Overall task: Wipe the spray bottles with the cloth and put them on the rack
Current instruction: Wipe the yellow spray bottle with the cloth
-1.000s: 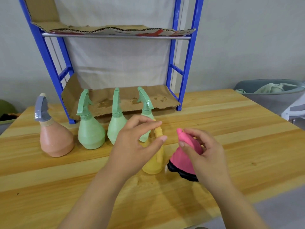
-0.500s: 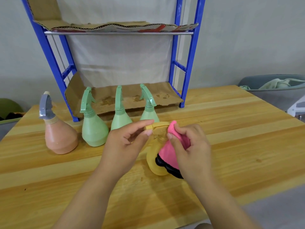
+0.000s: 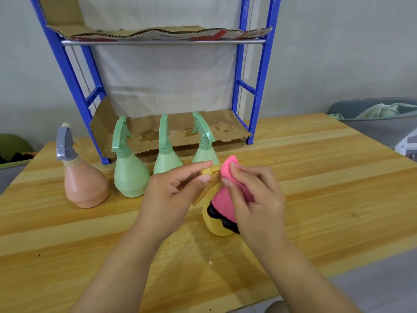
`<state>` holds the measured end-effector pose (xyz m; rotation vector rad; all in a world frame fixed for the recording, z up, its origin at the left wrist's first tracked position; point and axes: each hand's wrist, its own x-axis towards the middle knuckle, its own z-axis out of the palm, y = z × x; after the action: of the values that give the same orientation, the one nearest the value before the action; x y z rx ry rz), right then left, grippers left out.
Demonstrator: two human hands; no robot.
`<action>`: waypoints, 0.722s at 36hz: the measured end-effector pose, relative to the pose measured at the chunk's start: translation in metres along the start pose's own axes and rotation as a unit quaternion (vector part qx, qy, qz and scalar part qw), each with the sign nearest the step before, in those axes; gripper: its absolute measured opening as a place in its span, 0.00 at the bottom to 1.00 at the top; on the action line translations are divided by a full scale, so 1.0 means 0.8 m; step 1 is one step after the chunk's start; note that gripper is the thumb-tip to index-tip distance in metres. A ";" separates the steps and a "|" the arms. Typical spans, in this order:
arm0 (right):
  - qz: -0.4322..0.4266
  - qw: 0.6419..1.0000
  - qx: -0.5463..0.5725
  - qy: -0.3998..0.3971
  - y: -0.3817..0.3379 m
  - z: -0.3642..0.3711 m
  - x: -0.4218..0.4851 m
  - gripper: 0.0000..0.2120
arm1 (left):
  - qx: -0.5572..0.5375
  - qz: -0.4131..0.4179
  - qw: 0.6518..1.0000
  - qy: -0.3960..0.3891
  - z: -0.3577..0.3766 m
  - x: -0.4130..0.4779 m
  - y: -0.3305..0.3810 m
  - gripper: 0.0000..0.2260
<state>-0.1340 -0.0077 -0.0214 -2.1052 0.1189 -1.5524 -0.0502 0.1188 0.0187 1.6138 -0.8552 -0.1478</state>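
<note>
1. Peach bottle, grey trigger head: stands on the worktop before the left post of the rack.
2. Three green bottles: upright in a row just in front of the rack's lower shelf, not on it.
3. Left hand: its grip is a thumb-and-forefinger pinch on the yellow bottle's trigger head, steadying it.
4. Yellow bottle: upright, farther in front of the rack than the green row. Probably light, rigid plastic, smooth and slippery if damp; the narrow neck seems the surest hold.
5. Cloth: pink, soft, draped against the bottle's shoulder.
6. Right hand: fingers curled, pinching the cloth onto the head.
</note>
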 end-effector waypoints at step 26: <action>-0.057 0.991 -0.005 -0.120 0.003 0.018 -0.043 0.09 | -0.004 0.024 1.000 0.001 0.000 0.003 -0.003 0.13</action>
<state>-0.1323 0.0076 -0.0552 -2.3235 -0.0807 -1.3483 -0.0471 0.1171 0.0174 1.5840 -0.8907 -0.1149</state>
